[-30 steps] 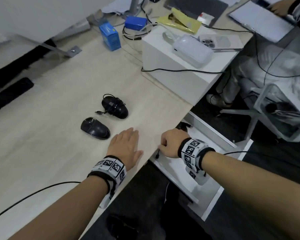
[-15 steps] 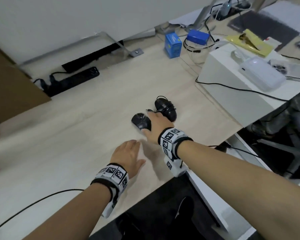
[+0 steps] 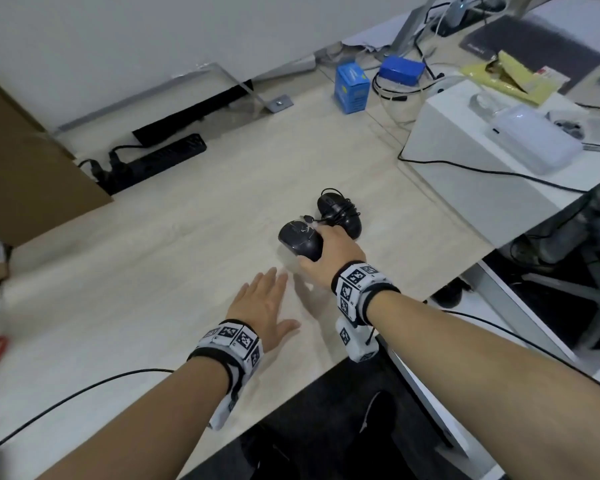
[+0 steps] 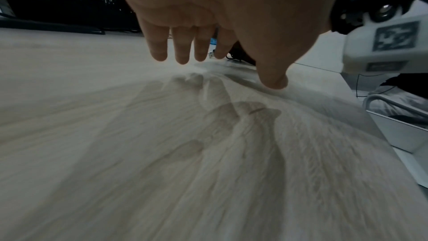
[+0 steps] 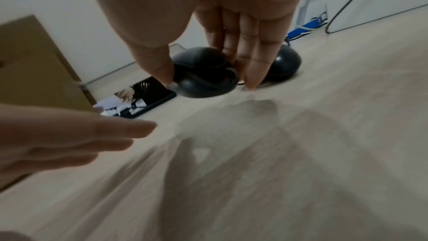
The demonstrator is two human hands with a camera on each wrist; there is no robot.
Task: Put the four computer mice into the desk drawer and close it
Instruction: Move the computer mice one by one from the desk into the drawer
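Note:
Two black mice are on the pale wooden desk (image 3: 153,271). My right hand (image 3: 312,245) grips the nearer mouse (image 3: 297,239) between thumb and fingers, and in the right wrist view that mouse (image 5: 203,72) is raised a little off the desk. Just beyond it lies the second mouse (image 3: 340,216), with its cable wound round it. My left hand (image 3: 274,299) hovers flat over the desk near its front edge, fingers straight and holding nothing. The white drawer (image 3: 520,313) stands pulled out below the desk's right edge, with a dark mouse (image 3: 447,294) showing inside.
A white box (image 3: 465,161) with a white device on top stands at the right of the desk. A blue carton (image 3: 352,86) and cables lie at the back. A black power strip (image 3: 156,161) and a cardboard box (image 3: 25,168) are at the left.
My right hand left the drawer, crossed to the desk and took hold of the nearer mouse, lifting it slightly. The left hand stayed flat near the desk edge.

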